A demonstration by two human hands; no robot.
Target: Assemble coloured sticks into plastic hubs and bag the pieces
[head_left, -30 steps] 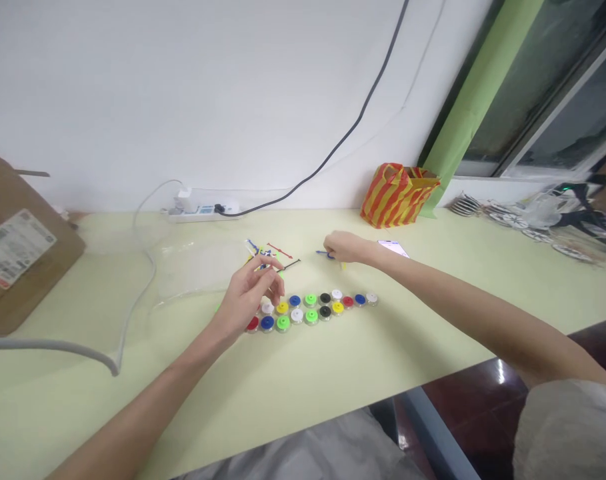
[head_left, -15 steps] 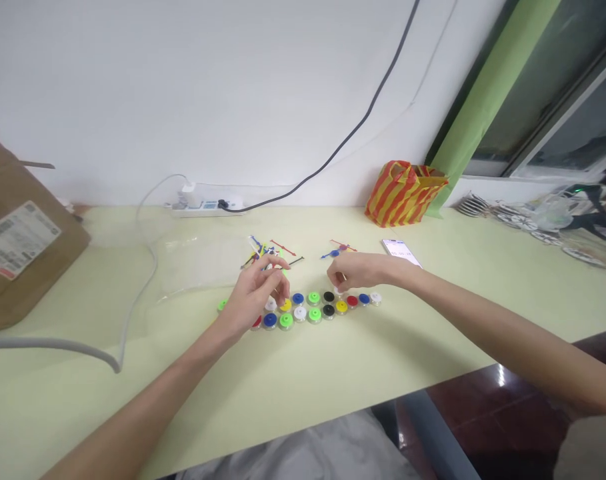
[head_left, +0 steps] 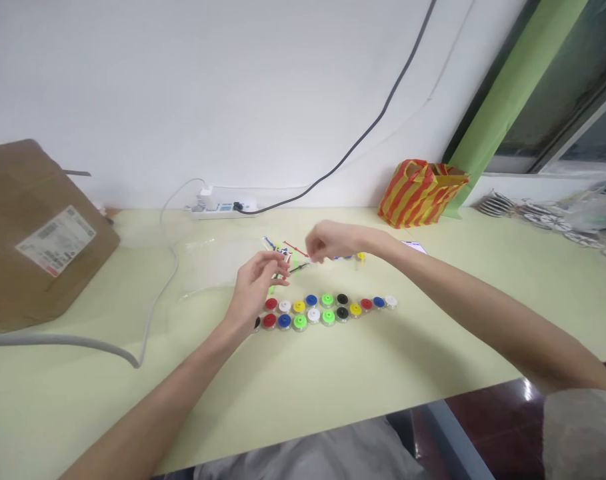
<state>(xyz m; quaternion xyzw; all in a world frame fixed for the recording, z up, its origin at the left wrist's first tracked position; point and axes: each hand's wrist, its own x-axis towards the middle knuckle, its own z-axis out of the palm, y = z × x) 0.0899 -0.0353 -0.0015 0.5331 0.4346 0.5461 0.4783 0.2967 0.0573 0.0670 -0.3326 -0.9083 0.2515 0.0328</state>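
Observation:
My left hand [head_left: 257,280] hovers with loosely curved, parted fingers over a jumbled pile of coloured arrow-shaped plastic pieces [head_left: 269,243]; its fingers partly cover the pile. My right hand [head_left: 327,241] is closed, held above the table right of that pile. A whitish bit shows under its fingertips, seemingly a white disc, mostly hidden. Nearer me lie two rows of round discs on clear bases, among them a blue disc [head_left: 311,301], a green disc [head_left: 328,317] and a red disc [head_left: 269,321]. Behind my right wrist sits a yellow piece [head_left: 361,257], with blue ones beside it.
At the left stands a cardboard box [head_left: 47,260]. A power strip [head_left: 223,211] lies along the wall, and a clear plastic bag [head_left: 207,263] in front of it. Back right are a striped bag [head_left: 417,195] and a phone [head_left: 413,247], partly covered by my arm.
My right hand has lifted from the disc row and moved back and left toward the pile; the white disc under it is gone from the row. The view has shifted slightly left.

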